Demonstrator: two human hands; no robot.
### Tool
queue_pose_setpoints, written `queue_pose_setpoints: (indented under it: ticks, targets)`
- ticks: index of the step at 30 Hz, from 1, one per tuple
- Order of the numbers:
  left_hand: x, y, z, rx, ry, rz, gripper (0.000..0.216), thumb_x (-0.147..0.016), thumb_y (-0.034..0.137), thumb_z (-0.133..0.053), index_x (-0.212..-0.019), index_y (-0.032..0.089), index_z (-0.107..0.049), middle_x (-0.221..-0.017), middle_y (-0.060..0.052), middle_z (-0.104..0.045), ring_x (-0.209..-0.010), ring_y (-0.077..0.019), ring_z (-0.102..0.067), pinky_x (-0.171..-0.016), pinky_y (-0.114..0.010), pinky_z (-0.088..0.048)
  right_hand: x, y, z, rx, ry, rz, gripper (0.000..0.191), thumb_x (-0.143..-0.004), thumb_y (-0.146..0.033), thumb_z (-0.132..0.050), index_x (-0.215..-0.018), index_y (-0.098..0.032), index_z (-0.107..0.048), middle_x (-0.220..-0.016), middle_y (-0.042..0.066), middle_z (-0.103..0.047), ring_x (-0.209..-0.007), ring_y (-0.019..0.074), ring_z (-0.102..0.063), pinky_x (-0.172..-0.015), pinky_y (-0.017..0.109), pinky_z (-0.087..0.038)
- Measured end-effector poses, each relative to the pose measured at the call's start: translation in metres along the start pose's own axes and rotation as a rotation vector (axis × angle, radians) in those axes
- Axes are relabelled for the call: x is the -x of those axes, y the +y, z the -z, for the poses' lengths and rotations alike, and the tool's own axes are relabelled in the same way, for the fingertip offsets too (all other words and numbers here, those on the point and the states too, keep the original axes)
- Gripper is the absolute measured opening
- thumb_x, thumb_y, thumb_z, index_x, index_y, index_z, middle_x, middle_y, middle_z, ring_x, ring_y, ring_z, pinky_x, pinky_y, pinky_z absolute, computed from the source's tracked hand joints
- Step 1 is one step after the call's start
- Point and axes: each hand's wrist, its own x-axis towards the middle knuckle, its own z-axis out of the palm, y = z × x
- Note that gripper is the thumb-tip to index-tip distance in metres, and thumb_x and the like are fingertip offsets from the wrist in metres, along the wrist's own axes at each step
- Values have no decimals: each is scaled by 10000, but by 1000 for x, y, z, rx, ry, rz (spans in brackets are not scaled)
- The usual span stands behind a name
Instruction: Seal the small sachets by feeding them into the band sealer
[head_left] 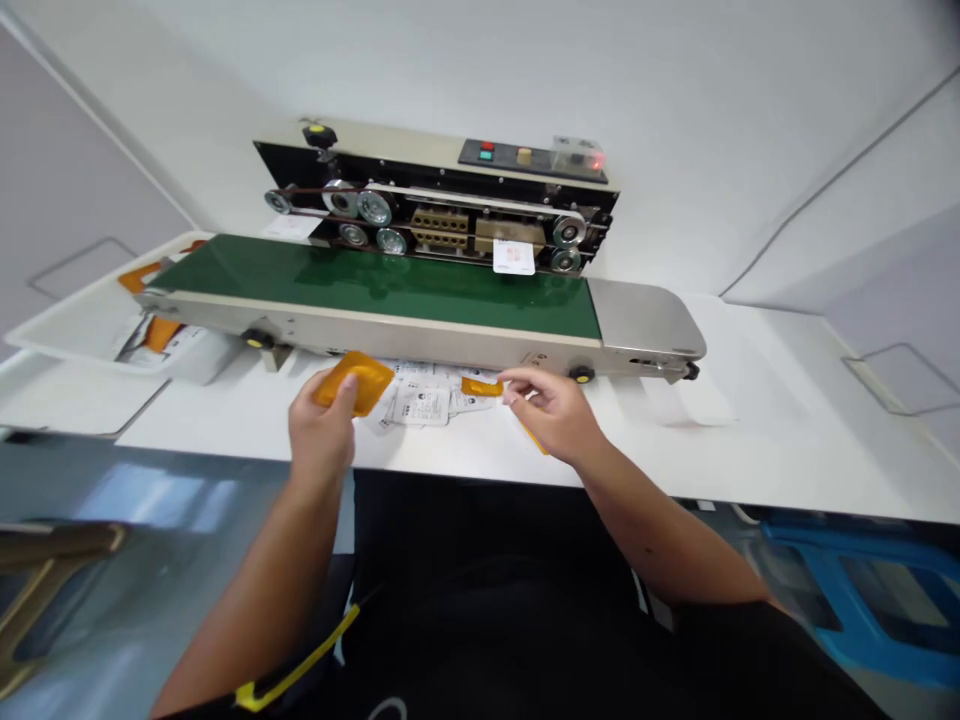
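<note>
In my left hand (322,420) is a shiny orange sachet (364,385), pinched between thumb and fingers above the table's front edge. My right hand (553,412) is closed with its fingers curled, over the table in front of the sealing machine; what its fingers hold, if anything, is hidden. Its fingertips are at the right end of another orange sachet (482,387). A thin orange edge (534,438) shows under the right palm. Between the hands lie several white printed sachets (421,406), overlapping each other.
A band sealer (442,210) with a green conveyor belt (360,285) stands across the table (787,410). One white sachet (514,257) hangs in its right part, another white piece (292,228) at its left. Left is a white bin (75,352) with sachets. A blue stool (840,590) stands right.
</note>
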Motion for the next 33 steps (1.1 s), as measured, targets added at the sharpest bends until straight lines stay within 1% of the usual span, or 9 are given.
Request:
queue_pose_setpoints:
  ticks: [6,11,15,17,20,23,26,30,33]
  targets:
    - [36,52,-38,476,-195,178,483,-790,584,-895,-973,201,-663,-758,13,-635,-559,-115,-585,-419,-207,-431,5,4,-38,-279,-283,-200,419,-907,-414,-738,-1288,-237,-735,-1054,72,-771,-814,166,-679,-670,309,-573]
    - [62,60,-50,489,-323,187,424,-840,560,-865,-970,206,-671,-759,5,-647,-568,-133,-609,-452,-238,-487,11,1,-52,-448,-249,-205,385,-868,-448,-793,-1185,-233,-749,-990,50,-749,-759,150,-672,-632,293,-574]
    - [75,51,-50,306,-520,51,383,-923,544,-775,-1049,189,-708,-892,-48,-702,-708,-163,-672,-594,-275,-576,8,2,-52,-479,-102,-115,312,-792,-471,-874,-940,-218,-769,-890,33,-721,-754,153,-661,-602,278,-565]
    - [74,46,-44,155,-599,-67,418,-941,529,-739,-1202,205,-704,-1118,-100,-719,-915,-216,-713,-726,-327,-627,-2,1,-32,-473,-14,-50,317,-777,-480,-884,-909,-217,-766,-914,38,-732,-766,156,-666,-596,277,-568]
    - [57,31,-28,-155,-610,-282,460,-953,496,-694,-1334,238,-665,-1358,-134,-663,-1218,-306,-665,-966,-458,-620,-31,-5,31,-377,171,-13,306,-805,-469,-860,-934,-217,-745,-812,13,-718,-646,129,-632,-554,264,-547]
    - [32,5,-12,-457,-590,-461,498,-933,506,-698,-1342,225,-664,-1444,-157,-652,-1402,-373,-568,-1213,-587,-443,-73,-7,109,-190,382,-69,285,-830,-380,-848,-1013,-194,-733,-746,-2,-695,-552,99,-591,-508,231,-510]
    - [15,-20,-5,-640,-659,-503,573,-931,533,-671,-1413,226,-632,-1578,-164,-580,-1515,-394,-475,-1288,-620,-327,-115,-1,160,-86,498,-180,174,-837,-214,-824,-965,-147,-728,-737,26,-698,-528,89,-585,-489,215,-501]
    - [10,-31,-6,-800,-756,-487,628,-955,542,-630,-1511,256,-577,-1669,-135,-498,-1569,-391,-420,-1304,-674,-240,-160,6,171,-115,449,-332,139,-826,-109,-828,-855,-123,-693,-679,38,-668,-497,75,-558,-456,192,-485]
    - [12,-27,-6,-817,-771,-520,567,-970,485,-602,-1495,272,-609,-1614,-114,-569,-1511,-359,-510,-1309,-659,-234,-175,5,162,-55,394,-335,179,-838,-184,-860,-886,-127,-697,-745,57,-692,-564,97,-600,-509,222,-539]
